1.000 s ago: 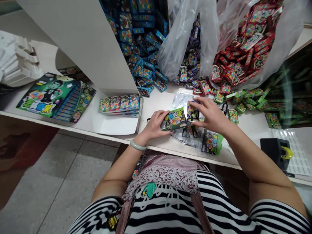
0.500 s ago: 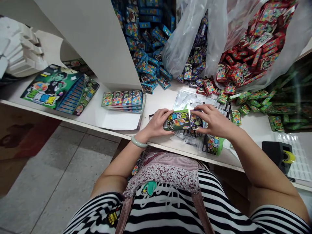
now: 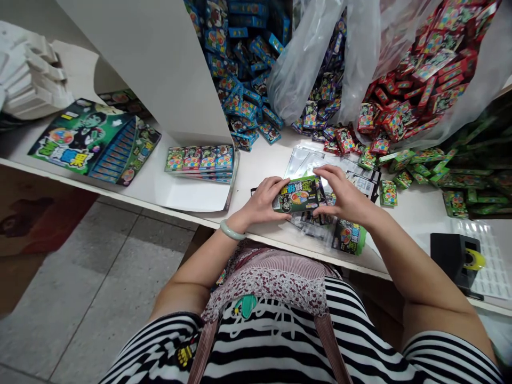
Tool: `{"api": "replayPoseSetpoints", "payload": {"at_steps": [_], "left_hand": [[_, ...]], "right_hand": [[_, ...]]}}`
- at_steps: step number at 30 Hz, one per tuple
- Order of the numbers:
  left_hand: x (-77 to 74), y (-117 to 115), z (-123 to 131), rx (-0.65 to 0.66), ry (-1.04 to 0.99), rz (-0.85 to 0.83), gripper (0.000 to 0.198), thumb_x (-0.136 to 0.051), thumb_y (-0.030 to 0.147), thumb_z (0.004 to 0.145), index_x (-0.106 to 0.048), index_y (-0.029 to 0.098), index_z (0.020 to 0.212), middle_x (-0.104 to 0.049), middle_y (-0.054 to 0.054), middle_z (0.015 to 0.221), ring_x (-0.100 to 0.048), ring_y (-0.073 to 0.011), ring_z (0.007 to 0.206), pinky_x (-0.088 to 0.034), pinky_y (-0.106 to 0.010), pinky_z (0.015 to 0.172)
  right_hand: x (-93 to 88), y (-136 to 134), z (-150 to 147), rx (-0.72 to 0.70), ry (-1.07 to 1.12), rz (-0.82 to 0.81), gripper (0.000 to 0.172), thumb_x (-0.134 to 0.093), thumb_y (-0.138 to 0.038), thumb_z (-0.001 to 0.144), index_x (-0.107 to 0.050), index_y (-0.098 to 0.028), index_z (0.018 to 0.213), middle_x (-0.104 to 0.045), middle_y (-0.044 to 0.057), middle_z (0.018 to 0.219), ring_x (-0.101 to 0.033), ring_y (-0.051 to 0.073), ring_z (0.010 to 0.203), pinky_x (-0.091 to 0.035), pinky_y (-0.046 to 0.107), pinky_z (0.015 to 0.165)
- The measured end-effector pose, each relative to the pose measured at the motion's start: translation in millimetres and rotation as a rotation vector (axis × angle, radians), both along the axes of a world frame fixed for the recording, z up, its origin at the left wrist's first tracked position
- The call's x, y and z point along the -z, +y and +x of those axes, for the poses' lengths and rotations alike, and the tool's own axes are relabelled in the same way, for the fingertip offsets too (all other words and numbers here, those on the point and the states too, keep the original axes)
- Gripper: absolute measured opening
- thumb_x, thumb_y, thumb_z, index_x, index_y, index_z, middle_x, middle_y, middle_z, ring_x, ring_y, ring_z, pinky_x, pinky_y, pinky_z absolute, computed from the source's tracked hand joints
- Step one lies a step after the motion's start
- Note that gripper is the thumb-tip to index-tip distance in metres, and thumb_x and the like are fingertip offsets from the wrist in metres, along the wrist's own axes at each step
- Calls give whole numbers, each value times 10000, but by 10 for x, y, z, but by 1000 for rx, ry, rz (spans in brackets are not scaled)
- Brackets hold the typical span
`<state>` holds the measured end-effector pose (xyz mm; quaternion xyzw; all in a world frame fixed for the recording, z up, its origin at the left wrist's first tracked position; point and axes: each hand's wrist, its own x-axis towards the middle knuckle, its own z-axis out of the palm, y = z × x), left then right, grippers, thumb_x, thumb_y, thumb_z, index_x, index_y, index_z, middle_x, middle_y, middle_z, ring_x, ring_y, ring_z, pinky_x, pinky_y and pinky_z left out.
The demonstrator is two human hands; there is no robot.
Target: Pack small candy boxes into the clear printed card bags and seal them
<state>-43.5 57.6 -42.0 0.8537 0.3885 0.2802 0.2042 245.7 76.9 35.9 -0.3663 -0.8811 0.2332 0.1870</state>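
A green and black printed packet (image 3: 299, 195) is held level between my two hands over the shelf. My left hand (image 3: 267, 201) grips its left end, thumb and fingers on opposite edges. At the right end, my right hand (image 3: 340, 196) pinches the packet between thumb and fingers. Beneath lie clear plastic sleeves (image 3: 306, 160) and dark printed cards; a green and black card (image 3: 347, 237) sits near the front edge. To the left, an open white tray (image 3: 196, 200) holds a stack of colourful box strips (image 3: 202, 162).
Piles of small blue boxes (image 3: 244, 106), purple boxes (image 3: 320, 101), red boxes (image 3: 400, 114) and green boxes (image 3: 424, 165) lie behind, some in plastic bags (image 3: 296, 80). A display box (image 3: 80, 138) stands left; a black tape dispenser (image 3: 450, 261) is at right.
My right hand has shifted slightly left onto the packet's right end. The purple box portion that showed beside the green panel is no longer visible as a separate part.
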Motion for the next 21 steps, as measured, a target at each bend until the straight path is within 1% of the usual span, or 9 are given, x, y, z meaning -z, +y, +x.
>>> {"api": "replayPoseSetpoints", "payload": {"at_steps": [2,4,6,8,11,13,16,18,21], "left_hand": [[12,1,-2,-51,-24,-4,1038,-796,629,709,-321,233,1542,-491,-158,1328,-506,-343,1233,-459,-548,1076],[20,1,-7,-72,-44,-15,1025,-792,630,714,-332,229,1537,-491,-159,1324,-504,-342,1238,-457,-548,1084],[27,1,-17,-65,-68,-37,1019,-789,633,718,-330,233,1536,-485,-159,1330,-502,-339,1251,-455,-551,1093],[32,-4,-46,-70,-117,-65,1025,-790,634,718,-321,238,1538,-477,-158,1340,-499,-336,1264,-455,-558,1100],[18,-33,-131,-99,-209,-85,1013,-790,631,721,-327,247,1537,-472,-153,1348,-496,-332,1277,-459,-562,1105],[-16,-72,-191,-108,-242,-86,1006,-790,634,720,-337,250,1533,-474,-153,1349,-498,-332,1279,-457,-567,1107],[-79,-144,-239,-114,-248,-94,1027,-789,653,708,-333,250,1536,-476,-158,1352,-498,-343,1283,-455,-582,1106],[-100,-186,-253,-119,-247,-88,1029,-785,653,712,-324,251,1540,-476,-161,1352,-499,-346,1283,-457,-586,1103],[-90,-223,-288,-134,-230,-98,1031,-783,646,719,-309,254,1546,-479,-161,1345,-511,-343,1269,-469,-579,1093]], "right_hand": [[6,-48,-35,76,25,29,686,-670,-517,883,-425,-248,1465,-585,165,1355,-480,362,1362,-382,626,1131],[-2,-95,-63,74,6,11,504,-564,-501,952,-517,-261,1393,-654,142,1298,-449,367,1406,-269,688,1169],[-6,-92,-84,15,19,-60,422,-493,-492,987,-577,-285,1345,-687,109,1284,-378,352,1473,-171,716,1191],[24,19,-120,19,142,-121,389,-476,-496,993,-627,-298,1292,-737,75,1184,-401,323,1468,-179,687,1202],[176,442,-316,248,431,-158,353,-493,-469,982,-688,-252,1180,-768,62,1040,-639,279,1226,-406,547,1123],[328,832,-595,409,451,-195,314,-551,-413,947,-714,-191,1097,-764,92,1063,-715,250,1021,-524,436,977],[533,1375,-1153,470,60,-277,250,-589,-315,926,-736,-169,1066,-761,110,1108,-695,247,1055,-506,376,968],[624,1618,-1501,537,-28,-272,291,-592,-342,935,-735,-121,1057,-726,194,1174,-655,311,1154,-464,431,1019],[726,1785,-1836,656,-51,-261,378,-637,-388,909,-713,-45,1049,-626,322,1286,-553,408,1291,-389,521,1085]]}}
